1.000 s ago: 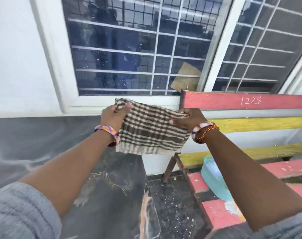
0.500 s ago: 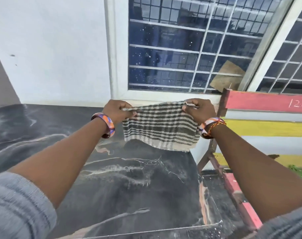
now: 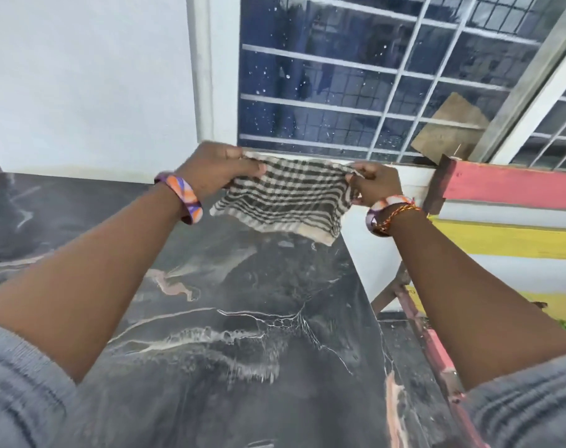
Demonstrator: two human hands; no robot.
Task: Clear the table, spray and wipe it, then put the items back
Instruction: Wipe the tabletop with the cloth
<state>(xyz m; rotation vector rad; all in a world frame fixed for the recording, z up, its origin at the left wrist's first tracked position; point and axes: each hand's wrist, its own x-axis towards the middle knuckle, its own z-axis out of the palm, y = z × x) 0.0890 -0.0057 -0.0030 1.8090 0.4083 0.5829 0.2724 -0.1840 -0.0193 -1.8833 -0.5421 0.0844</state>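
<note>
Both outstretched hands, left hand (image 3: 215,169) and right hand (image 3: 377,184), pinch the cloth (image 3: 281,197).

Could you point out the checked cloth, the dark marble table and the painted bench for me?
checked cloth (image 3: 285,202): head view, middle of the hanging fabric.
dark marble table (image 3: 243,350): head view, bare veined top.
painted bench (image 3: 514,189): head view, red top slat.

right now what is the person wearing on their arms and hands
Both hands are bare, no gloves. The left hand has a broad bangle at the wrist, patterned orange and purple. The right hand has a pale marbled bangle with an orange-gold thread band beside it. Grey ribbed sleeves are pushed up, leaving both forearms uncovered.
</note>
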